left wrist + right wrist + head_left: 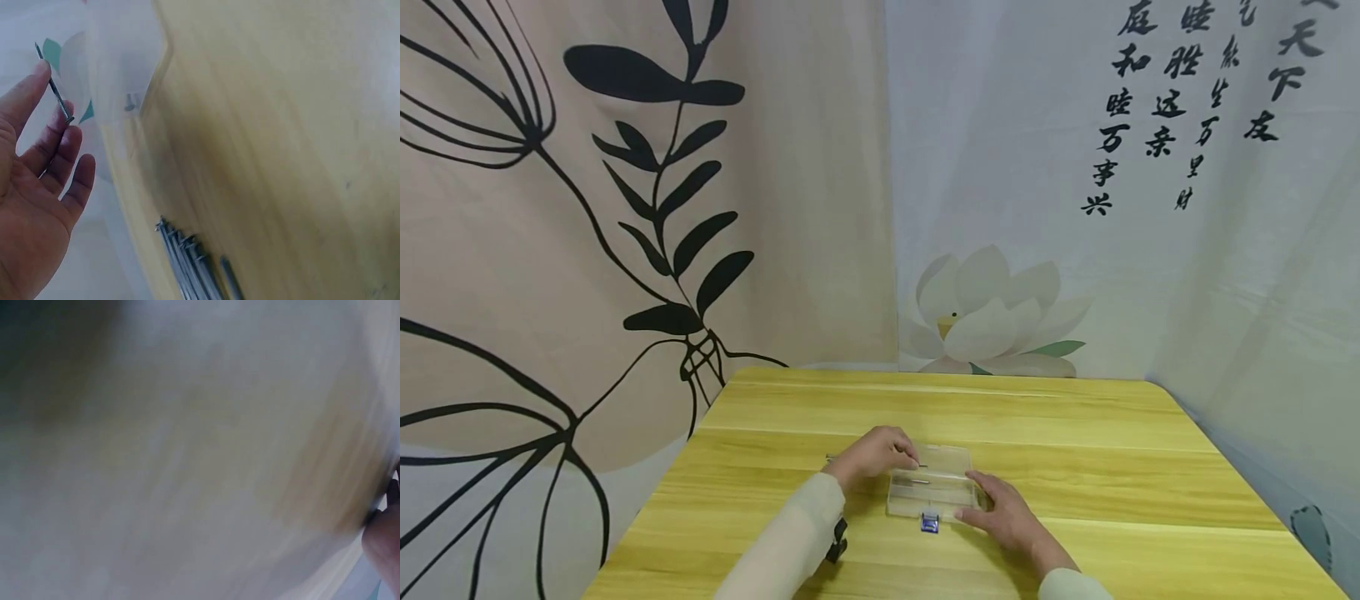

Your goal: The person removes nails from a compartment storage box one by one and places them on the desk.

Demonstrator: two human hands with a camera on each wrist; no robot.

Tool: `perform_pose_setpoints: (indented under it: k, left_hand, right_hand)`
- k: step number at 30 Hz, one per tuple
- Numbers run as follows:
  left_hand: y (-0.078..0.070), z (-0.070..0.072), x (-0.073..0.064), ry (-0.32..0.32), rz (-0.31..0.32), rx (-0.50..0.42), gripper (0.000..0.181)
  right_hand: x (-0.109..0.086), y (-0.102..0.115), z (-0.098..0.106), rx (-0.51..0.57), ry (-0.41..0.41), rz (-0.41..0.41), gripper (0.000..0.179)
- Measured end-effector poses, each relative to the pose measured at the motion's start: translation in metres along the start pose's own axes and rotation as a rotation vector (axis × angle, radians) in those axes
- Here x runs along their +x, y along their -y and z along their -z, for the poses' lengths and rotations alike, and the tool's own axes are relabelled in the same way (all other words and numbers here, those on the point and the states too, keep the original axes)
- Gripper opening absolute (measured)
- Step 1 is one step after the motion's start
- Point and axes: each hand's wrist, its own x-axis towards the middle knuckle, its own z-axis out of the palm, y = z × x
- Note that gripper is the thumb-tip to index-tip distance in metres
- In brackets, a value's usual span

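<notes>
In the head view a clear plastic box (904,505) lies with its lid (951,458) folded back. My left hand (880,454) is over the box's left back part. Thumb and fingertips of that hand pinch a thin steel nail (57,94), its head toward the fingers in the left wrist view. Another nail (914,481) lies inside the box. My right hand (1003,512) grips the box's right end, thumb at the front edge and fingers toward the back. The right wrist view is blurred, with only part of the hand (384,540) at its edge.
Several loose nails (190,262) lie on the wooden table (1075,467), left of the box. A blue piece (929,522) sits at the box's front edge. Behind the table hangs a printed curtain (820,208).
</notes>
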Motion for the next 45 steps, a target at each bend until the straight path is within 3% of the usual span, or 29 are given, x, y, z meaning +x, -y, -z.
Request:
perform_pose_setpoints:
  k: [4,10,22,33,45]
  left_hand:
    - [-0.001,0.005,0.000,0.009,0.022,-0.040,0.013]
    - [-0.002,0.013,-0.001,0.031,0.002,-0.023,0.018]
    - [0.008,0.033,-0.013,0.012,0.021,-0.025,0.017]
    - [0.025,0.049,-0.035,-0.029,0.062,-0.094,0.010]
    - [0.045,0.064,-0.065,-0.037,0.056,-0.032,0.018]
  right_hand:
    - [-0.001,0.000,0.000,0.007,-0.007,0.001,0.073]
    - [0.000,-0.002,0.000,0.021,-0.004,-0.008,0.074]
    - [0.000,-0.002,0.002,0.007,0.023,-0.019,0.075]
    - [0.001,-0.003,0.001,-0.007,0.017,-0.002,0.074]
    - [0.000,-0.004,0.001,-0.010,0.021,-0.026,0.073]
